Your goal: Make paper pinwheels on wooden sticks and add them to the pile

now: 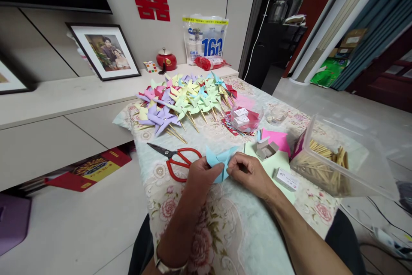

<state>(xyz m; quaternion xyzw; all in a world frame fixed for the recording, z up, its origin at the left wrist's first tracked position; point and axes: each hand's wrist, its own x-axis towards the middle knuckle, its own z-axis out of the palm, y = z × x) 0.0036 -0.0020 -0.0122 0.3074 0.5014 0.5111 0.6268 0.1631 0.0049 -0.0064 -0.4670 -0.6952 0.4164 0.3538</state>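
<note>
A light blue paper pinwheel (222, 161), its blades folded inward, is held above the flowered tablecloth. My left hand (203, 174) grips it from the left, thumb pressed on the front. My right hand (246, 171) is closed in a pinch at its right edge; whether something small sits between those fingertips is hidden. Red-handled scissors (180, 155) lie just left of my left hand, blades pointing away to the left. Beside my right hand are a small open cardboard box (267, 149) and a closed white box (286, 179) on pale green paper (254, 151).
Finished pinwheels on sticks (185, 99) are heaped at the table's far side. A clear round container (246, 116) holds small white boxes. Pink paper (277, 138) lies to the right. A clear plastic bin (322, 172) of wooden sticks stands at the right edge.
</note>
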